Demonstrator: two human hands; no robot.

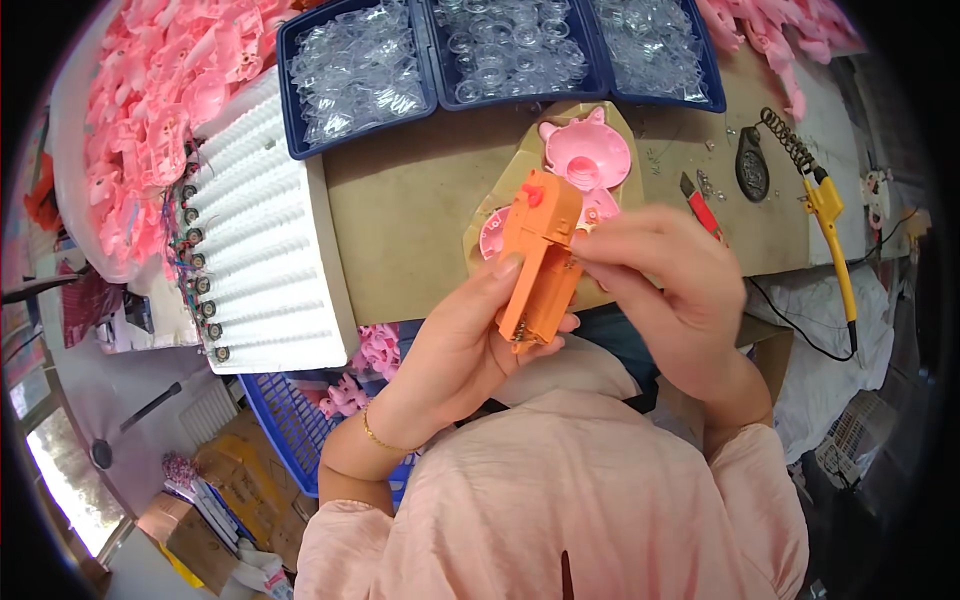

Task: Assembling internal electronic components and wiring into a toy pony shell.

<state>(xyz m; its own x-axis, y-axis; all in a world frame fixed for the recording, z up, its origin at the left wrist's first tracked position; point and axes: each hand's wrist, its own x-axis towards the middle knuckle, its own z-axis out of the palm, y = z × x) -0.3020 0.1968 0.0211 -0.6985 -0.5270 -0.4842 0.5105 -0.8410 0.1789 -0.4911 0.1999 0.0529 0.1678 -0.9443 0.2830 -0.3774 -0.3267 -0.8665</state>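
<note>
The left hand (pixel 465 345) holds the orange housing (pixel 535 225), tilted, with thumb and fingers on its outer walls. It is probably light, stiff plastic, slightly slippery; these walls seem the safest grip. The right hand (pixel 682 285) has fingers narrow at the housing's edge; whether they pinch something, I cannot tell. Beyond lies a pink shell (pixel 604 152).

Your counter (pixel 400 210) has a plain tan top. Low on your left, a window (pixel 72 480) glows bright white, and light comes in there. A brown cardboard box (pixel 185 540) sits near it. On your right, a crumpled white sheet (pixel 835 385) lies beside the counter, and the floor (pixel 860 505) looks dark.
</note>
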